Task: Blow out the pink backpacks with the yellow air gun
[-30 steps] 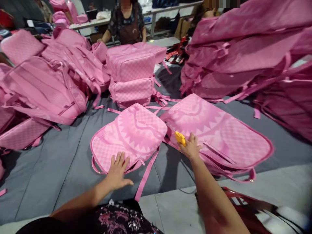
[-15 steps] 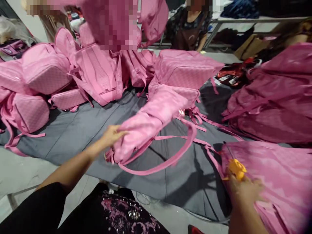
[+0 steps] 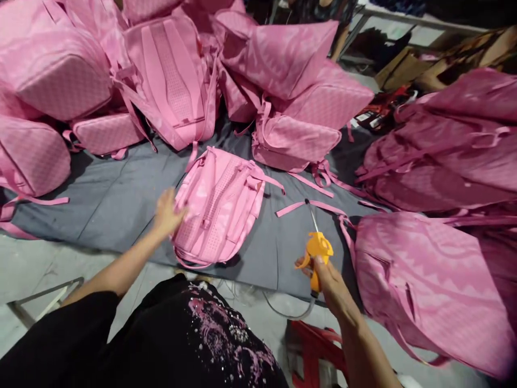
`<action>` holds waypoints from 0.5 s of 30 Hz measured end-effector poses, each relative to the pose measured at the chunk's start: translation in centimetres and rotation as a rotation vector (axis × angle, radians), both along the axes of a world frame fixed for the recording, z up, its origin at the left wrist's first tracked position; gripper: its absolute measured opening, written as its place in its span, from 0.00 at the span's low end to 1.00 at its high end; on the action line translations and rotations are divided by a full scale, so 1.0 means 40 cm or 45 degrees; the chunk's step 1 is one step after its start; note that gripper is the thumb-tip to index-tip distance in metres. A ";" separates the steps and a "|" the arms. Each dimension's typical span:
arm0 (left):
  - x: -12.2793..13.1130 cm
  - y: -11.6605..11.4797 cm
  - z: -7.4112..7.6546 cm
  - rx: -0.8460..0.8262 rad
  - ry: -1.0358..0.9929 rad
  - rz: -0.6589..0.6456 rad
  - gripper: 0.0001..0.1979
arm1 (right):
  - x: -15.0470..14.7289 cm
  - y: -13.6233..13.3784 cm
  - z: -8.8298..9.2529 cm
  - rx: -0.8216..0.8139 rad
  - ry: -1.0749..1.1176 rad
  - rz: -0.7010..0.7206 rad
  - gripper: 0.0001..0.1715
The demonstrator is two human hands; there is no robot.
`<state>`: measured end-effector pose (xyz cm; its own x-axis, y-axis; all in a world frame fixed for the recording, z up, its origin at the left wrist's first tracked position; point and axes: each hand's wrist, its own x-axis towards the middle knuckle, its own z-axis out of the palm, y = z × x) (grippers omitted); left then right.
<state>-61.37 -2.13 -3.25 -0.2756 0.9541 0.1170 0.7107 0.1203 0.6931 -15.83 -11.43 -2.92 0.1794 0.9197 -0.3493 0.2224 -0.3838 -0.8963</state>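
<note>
A pink backpack (image 3: 216,199) lies on the dark grey cloth in front of me, its padded back panel and straps facing up. My left hand (image 3: 167,215) is at its left edge, fingers apart and slightly blurred; whether they touch the fabric is unclear. To the right of the backpack, my right hand (image 3: 323,269) is closed around the handle of a yellow air blow gun (image 3: 319,247). Its thin metal nozzle with a black tip points away from me, over a loose pink strap (image 3: 293,207). A hose runs from the bottom of the handle.
Pink backpacks are piled along the far side, including one standing upright (image 3: 173,81). Another backpack (image 3: 420,269) lies close on the right, below a darker heap (image 3: 444,156). Grey cloth (image 3: 121,199) covers the table. A red object (image 3: 313,350) sits below the table edge.
The backpack went from being tilted up in my left hand to lying flat, back panel up; that hand let go. My right hand brought the air blow gun leftward. A backpack held up behind came down onto the pile.
</note>
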 end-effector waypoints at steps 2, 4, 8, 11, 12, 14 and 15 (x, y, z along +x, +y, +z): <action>0.060 -0.024 -0.042 -0.226 0.357 -0.159 0.52 | -0.093 0.021 0.057 0.099 -0.179 0.177 0.36; 0.087 -0.049 -0.078 -0.409 0.608 -0.238 0.53 | -0.191 0.056 0.108 0.173 -0.280 0.322 0.38; -0.018 -0.100 -0.087 -0.474 0.764 -0.383 0.40 | -0.349 0.114 0.154 0.290 -0.295 0.528 0.38; -0.126 -0.135 -0.057 -0.409 0.870 -0.297 0.37 | -0.424 0.148 0.149 0.186 -0.272 0.610 0.35; -0.146 -0.141 -0.047 -0.369 0.897 -0.235 0.37 | -0.445 0.162 0.145 0.090 -0.307 0.615 0.34; -0.165 -0.141 -0.036 -0.313 0.879 -0.158 0.35 | -0.489 0.201 0.139 -0.091 -0.500 0.623 0.32; -0.172 -0.136 -0.035 -0.302 0.824 -0.158 0.34 | -0.513 0.223 0.138 -0.138 -0.649 0.609 0.32</action>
<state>-68.23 -7.58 -4.65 -0.1079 0.9941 0.0055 0.9901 0.1069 0.0910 -36.37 -2.50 2.60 -0.0699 0.9034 -0.4230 0.7708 -0.2202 -0.5978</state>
